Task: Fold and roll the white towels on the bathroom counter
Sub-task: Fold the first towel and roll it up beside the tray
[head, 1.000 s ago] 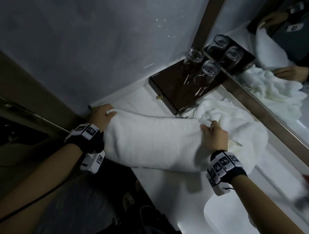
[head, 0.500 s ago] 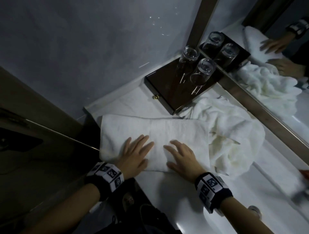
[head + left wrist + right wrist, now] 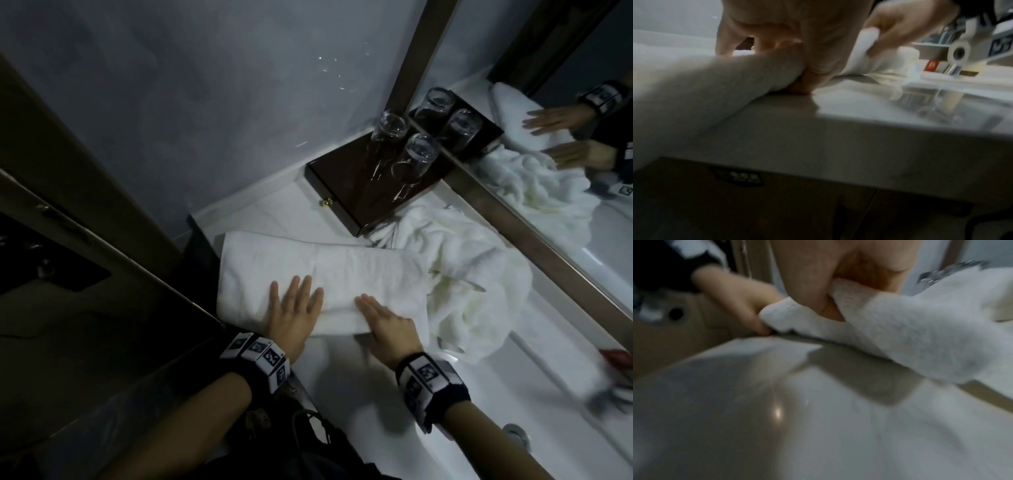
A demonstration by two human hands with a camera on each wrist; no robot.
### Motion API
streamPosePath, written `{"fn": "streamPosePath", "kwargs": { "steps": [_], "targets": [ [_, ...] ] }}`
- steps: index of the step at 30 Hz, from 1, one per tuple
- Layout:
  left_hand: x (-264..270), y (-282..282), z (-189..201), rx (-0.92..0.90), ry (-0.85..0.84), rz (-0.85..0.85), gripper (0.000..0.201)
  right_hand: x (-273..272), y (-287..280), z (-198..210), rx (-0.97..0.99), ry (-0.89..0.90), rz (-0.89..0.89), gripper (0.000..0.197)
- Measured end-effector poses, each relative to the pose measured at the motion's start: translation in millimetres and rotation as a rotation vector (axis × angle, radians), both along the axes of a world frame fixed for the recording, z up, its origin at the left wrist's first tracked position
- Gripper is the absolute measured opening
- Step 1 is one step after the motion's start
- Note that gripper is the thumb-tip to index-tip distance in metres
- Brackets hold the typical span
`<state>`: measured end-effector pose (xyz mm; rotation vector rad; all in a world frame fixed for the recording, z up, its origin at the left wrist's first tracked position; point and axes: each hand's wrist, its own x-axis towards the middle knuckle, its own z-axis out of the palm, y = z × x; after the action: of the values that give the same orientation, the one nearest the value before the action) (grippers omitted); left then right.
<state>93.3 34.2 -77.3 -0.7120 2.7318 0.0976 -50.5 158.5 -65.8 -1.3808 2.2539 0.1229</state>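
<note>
So the folded white towel (image 3: 318, 277) is being kept flat on the white counter (image 3: 342, 383), lying crosswise near the front edge, with its left end reaching the counter's left corner. The near long edge is being gripped by both hands. The left hand (image 3: 294, 315) is being laid on top with fingers straight and a bit spread, but in the left wrist view its thumb (image 3: 803, 84) is being tucked under the towel's edge, so that edge is being pinched between thumb and palm. Same deal with the right hand (image 3: 387, 325): fingers are being held together on top, and in the right wrist view the towel edge (image 3: 801, 313) is being clamped between thumb and fingers.

Just to the right, touching the folded one, a second crumpled towel (image 3: 479, 294) is being left in a heap against the mirror frame (image 3: 548, 274). Behind both, in the back corner, a dark wooden tray (image 3: 346, 185) is being used for two upturned glasses (image 3: 414, 154), and it's all being doubled in the mirror. Part of the sink basin (image 3: 342, 445) is being shown under the right forearm.
</note>
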Motion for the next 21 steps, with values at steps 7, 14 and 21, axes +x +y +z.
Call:
{"fn": "streamPosePath", "kwargs": {
  "steps": [7, 14, 21],
  "targets": [
    [51.7, -32.6, 5.2, -0.116, 0.215, -0.071, 0.046, -23.0, 13.5, 13.9, -0.033, 0.042, 0.045, 0.037],
    [98.3, -86.4, 35.5, 0.244, 0.162, 0.128, 0.041, -42.4, 38.6, 30.8, -0.103, -0.265, -0.333, 0.002],
    [75.7, -147.4, 110.1, 0.422, 0.344, 0.177, 0.051, -63.1, 60.2, 57.3, -0.475, -0.72, -0.683, 0.007]
  ]
}}
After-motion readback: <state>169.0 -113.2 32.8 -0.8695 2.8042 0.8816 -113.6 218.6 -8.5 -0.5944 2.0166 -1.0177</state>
